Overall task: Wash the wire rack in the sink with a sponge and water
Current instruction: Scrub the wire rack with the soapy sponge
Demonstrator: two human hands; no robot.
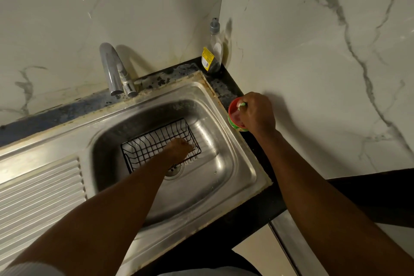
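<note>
A black wire rack (147, 141) lies in the steel sink (226, 172), over the drain (173, 170). My left hand (179, 148) rests on the rack's right end and grips its wires. My right hand (257, 112) is over a small red and green tub (233, 116) on the dark counter to the right of the sink. Its fingers pinch a pale green and white sponge (242, 104) at the tub's mouth. No water runs from the tap (113, 71).
A soap bottle (212, 51) with a yellow label stands in the back corner against the marble wall. The ribbed drainboard (40, 190) lies left of the basin. The dark counter edge (277, 204) runs along the right.
</note>
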